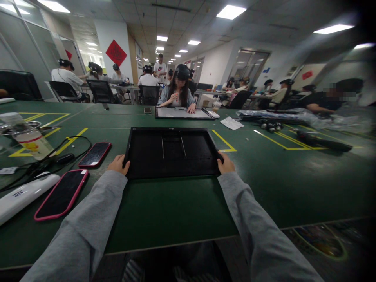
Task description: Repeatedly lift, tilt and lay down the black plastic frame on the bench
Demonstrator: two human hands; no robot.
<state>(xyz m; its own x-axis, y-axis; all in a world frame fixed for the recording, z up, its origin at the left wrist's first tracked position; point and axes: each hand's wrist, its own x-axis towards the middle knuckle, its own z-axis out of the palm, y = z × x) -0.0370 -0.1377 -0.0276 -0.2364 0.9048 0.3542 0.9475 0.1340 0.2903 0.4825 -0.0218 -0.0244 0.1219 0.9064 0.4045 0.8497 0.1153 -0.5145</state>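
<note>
A flat black rectangular frame with a raised rim (143,156) lies in front of me on the green table (170,211); it looks like a monitor housing. Two thin metal strips run across its recessed middle. My left hand (119,164) grips its left edge, thumb on top and fingers wrapped around the side. On the opposite edge, my right hand (226,163) is closed in the same way. The undersides of both hands' fingers are hidden.
To my left lie two pink-cased phones (63,194), a white power bank (26,197), black cables and a plastic bottle (33,143). Across the table a person (179,92) touches a grey panel (183,113). A crumpled tissue (232,123) and a black tool (323,141) lie to the right.
</note>
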